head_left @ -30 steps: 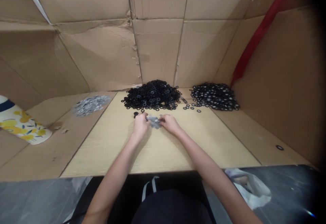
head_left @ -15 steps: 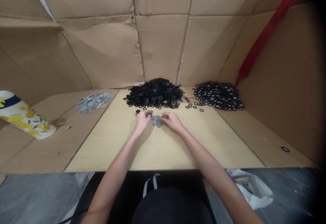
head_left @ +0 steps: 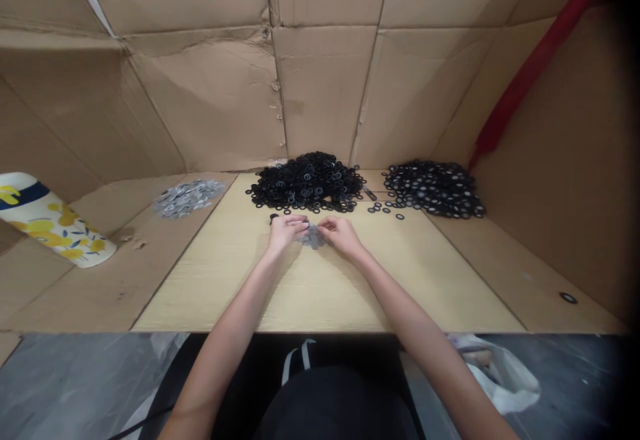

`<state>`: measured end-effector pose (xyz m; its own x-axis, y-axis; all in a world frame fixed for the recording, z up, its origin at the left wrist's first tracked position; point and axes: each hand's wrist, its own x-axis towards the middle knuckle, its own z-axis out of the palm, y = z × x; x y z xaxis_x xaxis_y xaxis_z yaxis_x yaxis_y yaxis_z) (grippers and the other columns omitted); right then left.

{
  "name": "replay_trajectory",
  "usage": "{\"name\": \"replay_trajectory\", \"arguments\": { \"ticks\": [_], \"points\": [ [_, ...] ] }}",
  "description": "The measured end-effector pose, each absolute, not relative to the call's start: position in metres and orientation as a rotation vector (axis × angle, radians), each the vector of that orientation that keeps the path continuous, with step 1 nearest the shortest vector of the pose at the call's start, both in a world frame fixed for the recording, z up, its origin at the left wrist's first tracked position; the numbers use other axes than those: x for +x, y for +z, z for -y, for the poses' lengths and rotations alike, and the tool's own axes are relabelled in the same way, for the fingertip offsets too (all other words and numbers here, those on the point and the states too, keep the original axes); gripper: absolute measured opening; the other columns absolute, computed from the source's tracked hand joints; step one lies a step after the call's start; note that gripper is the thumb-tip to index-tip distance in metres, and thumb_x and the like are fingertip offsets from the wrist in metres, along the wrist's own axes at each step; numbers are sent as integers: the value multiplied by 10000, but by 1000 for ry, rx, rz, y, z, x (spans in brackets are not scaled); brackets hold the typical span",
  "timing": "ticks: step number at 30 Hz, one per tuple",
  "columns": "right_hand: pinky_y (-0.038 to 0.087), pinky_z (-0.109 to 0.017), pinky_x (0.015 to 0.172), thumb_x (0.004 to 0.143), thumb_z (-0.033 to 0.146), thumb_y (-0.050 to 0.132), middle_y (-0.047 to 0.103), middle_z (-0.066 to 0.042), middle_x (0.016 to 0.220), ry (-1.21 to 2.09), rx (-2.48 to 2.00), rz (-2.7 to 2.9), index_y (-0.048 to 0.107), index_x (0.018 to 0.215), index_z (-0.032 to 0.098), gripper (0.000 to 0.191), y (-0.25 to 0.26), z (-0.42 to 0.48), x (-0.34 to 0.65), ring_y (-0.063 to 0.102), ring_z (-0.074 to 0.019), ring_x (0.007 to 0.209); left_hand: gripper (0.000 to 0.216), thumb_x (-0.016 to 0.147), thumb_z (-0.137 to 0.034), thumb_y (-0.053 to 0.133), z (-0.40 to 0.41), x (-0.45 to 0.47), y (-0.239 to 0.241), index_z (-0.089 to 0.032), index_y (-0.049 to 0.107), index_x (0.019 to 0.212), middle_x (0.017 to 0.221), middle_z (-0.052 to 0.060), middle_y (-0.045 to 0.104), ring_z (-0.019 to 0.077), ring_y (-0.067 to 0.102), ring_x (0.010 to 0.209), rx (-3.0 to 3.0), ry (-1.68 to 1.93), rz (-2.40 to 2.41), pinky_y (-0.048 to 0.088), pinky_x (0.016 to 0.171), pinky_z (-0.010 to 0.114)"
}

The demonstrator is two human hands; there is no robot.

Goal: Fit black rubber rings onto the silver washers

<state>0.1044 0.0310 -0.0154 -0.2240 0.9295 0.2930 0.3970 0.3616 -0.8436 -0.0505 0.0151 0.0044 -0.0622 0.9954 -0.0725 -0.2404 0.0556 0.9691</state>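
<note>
My left hand point(head_left: 288, 232) is closed, with a black ring pinched at its fingertips, mostly covered by the fingers. Facing it, my right hand point(head_left: 340, 235) has thumb and fingers pressed together; whatever it may hold is too small to make out. Between and just below both hands lies a small cluster of greyish translucent discs point(head_left: 313, 238) on the yellow board point(head_left: 320, 293). Beyond the hands rises a big heap of black rings point(head_left: 310, 183). A few dark rings point(head_left: 274, 218) sit beside my left hand's knuckles.
Silvery discs point(head_left: 187, 199) are piled at the left. At the right stands a heap of black rings with pale centres point(head_left: 433, 188), and one lone ring point(head_left: 568, 298) lies nearer. A patterned bottle point(head_left: 60, 227) leans at far left. Cardboard walls point(head_left: 325, 87) enclose the back and sides.
My left hand's fingers have stretched to the right, over the discs and closer to my right hand. The right hand stays pinched. The whole view has shifted slightly.
</note>
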Motion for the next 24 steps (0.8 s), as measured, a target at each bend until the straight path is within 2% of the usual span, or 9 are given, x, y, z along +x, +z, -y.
{"name": "replay_trajectory", "arguments": {
  "ticks": [4, 9, 16, 24],
  "points": [
    [435, -230, 559, 658, 276, 581, 631, -31, 682, 939, -1057, 1645, 603, 746, 141, 162, -15, -30, 102, 551, -114, 584, 242, 506, -128, 739, -15, -52, 4, -65, 636, 716, 639, 70, 646, 139, 611, 583, 960, 1331, -1161, 507, 686, 311],
    [444, -247, 589, 617, 290, 615, 627, -34, 691, 927, -1032, 1646, 602, 713, 146, 173, -13, -30, 102, 550, -118, 602, 253, 498, -140, 749, -15, -50, 3, -65, 629, 708, 631, 66, 640, 134, 608, 594, 902, 1347, -1149, 502, 701, 309],
    [444, -257, 627, 608, 284, 618, 639, -37, 694, 862, -1067, 1658, 610, 676, 153, 148, -12, -30, 102, 562, -124, 630, 166, 571, -58, 674, -14, -43, 4, -54, 622, 728, 704, 103, 652, 138, 626, 646, 869, 1363, -1115, 488, 762, 321],
    [412, -227, 491, 565, 272, 649, 631, -31, 623, 995, -1131, 1516, 629, 668, 137, 171, -10, -30, 101, 531, -109, 523, 150, 598, -35, 632, -17, -40, -3, -61, 629, 745, 751, 117, 658, 149, 636, 693, 877, 1364, -1095, 484, 776, 320]
  ]
}}
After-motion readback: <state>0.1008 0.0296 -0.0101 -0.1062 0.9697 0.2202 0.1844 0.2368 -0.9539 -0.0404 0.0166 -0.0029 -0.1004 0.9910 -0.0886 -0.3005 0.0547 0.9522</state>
